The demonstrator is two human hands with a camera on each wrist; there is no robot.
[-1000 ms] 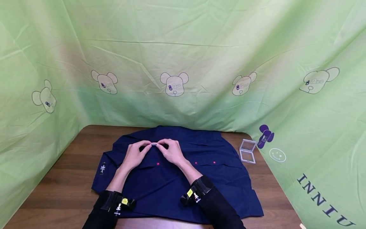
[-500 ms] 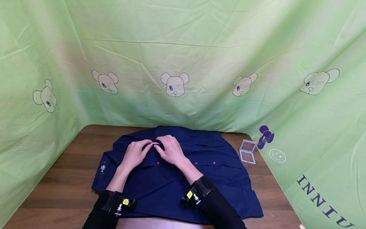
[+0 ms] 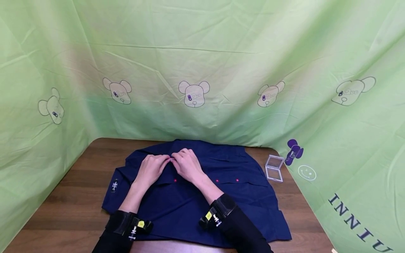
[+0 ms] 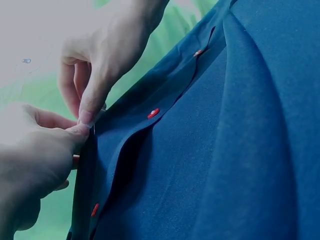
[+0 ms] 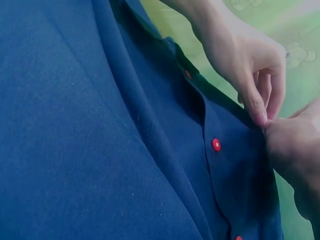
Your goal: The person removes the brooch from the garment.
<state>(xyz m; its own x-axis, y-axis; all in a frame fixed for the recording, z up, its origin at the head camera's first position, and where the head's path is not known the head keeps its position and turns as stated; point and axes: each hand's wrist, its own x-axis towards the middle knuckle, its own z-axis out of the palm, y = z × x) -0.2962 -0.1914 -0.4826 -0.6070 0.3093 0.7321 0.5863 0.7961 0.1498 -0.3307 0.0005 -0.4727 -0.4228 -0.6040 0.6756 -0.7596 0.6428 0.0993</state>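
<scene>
With the fingers of the left hand (image 3: 152, 170) and right hand (image 3: 188, 166), I am pinching a small pale thing (image 3: 172, 159), its visible sliver running from hand to hand, neither nearer, above a navy garment (image 3: 183, 202), toward the desk's (image 3: 71, 189) far edge.

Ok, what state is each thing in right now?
Small pale thing: between both hands, mostly hidden
Left hand: pinching at it
Right hand: pinching at it too
Navy garment: spread out, creased, edge raised at the hands
Red buttons: showing; fastened or not, can't tell
Clear case: open, on the table
Green cloth: hung up, wrinkled
Silver-and-black item: on the garment's left part, state unclear
</scene>
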